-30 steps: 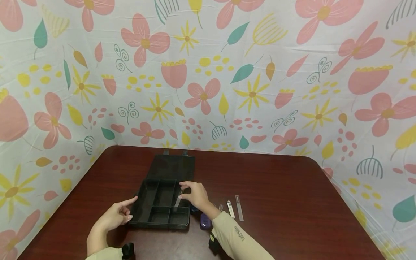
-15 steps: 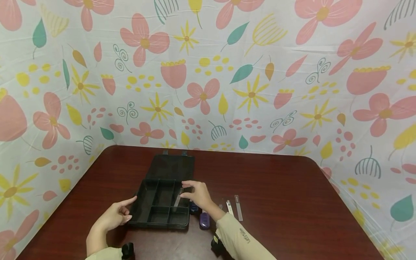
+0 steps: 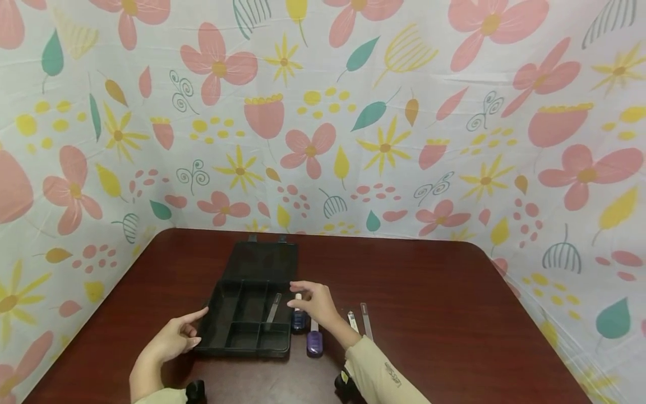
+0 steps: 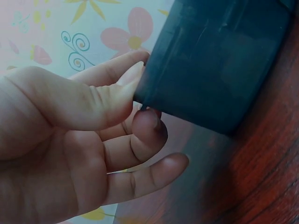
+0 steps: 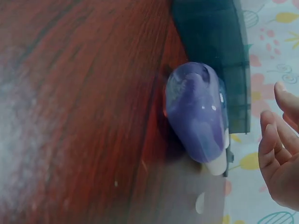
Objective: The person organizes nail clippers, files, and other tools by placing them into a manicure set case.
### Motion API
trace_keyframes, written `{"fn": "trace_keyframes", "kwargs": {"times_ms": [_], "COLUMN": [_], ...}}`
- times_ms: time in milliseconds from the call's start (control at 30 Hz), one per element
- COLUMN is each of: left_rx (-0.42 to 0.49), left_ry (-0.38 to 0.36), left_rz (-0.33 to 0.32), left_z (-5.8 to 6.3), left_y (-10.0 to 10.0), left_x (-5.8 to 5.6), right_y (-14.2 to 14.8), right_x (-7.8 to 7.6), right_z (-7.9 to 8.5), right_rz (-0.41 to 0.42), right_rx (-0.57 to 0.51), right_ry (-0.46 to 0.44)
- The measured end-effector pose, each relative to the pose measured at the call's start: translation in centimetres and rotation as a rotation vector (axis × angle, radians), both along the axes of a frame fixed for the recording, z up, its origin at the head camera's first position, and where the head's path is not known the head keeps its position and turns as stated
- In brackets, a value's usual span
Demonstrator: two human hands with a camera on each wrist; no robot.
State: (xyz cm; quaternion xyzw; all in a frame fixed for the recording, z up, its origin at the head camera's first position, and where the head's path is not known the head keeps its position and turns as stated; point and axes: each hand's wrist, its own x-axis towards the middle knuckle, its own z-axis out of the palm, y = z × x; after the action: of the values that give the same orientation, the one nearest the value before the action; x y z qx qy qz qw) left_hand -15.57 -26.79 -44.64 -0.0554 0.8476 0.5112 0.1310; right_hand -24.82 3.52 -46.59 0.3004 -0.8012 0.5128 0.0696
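A black compartment box lies on the table with its lid folded back. My left hand grips the box's left side; in the left wrist view the thumb presses the wall and a fingertip sits under its edge. A slim clear strip like a nail file leans inside the right-hand compartment. Just right of the box, my right hand hovers with parted fingers and holds nothing. Beneath it stand a dark blue bottle and a purple bottle, both with white caps.
Right of the right forearm lie a nail clipper and a second clear strip, partly covered by the sleeve. A floral cloth hangs behind the dark red table.
The right hand has let go of the clear strip, leaving it in the compartment, and has moved right, off the box. The left hand keeps its grip on the box.
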Motion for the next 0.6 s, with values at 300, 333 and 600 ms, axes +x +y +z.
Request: {"fn": "trace_keyframes", "kwargs": {"times_ms": [300,333,600], "left_rx": [-0.001,-0.001,0.018], "left_ry": [0.016,0.015,-0.005], "left_rz": [-0.013,-0.019,-0.057], "left_z": [0.1,0.0,-0.2], "left_y": [0.0,0.0,-0.4], "left_x": [0.0,0.0,0.1], "right_y": [1.2,1.3,2.7], "right_x": [0.7,0.8,2.5], "right_z": [0.9,1.0,3.3], "right_rz": [-0.018,-0.022,-0.02], "right_rx": [0.004,0.001,-0.058], "right_ry": [0.019,0.02,-0.004]}}
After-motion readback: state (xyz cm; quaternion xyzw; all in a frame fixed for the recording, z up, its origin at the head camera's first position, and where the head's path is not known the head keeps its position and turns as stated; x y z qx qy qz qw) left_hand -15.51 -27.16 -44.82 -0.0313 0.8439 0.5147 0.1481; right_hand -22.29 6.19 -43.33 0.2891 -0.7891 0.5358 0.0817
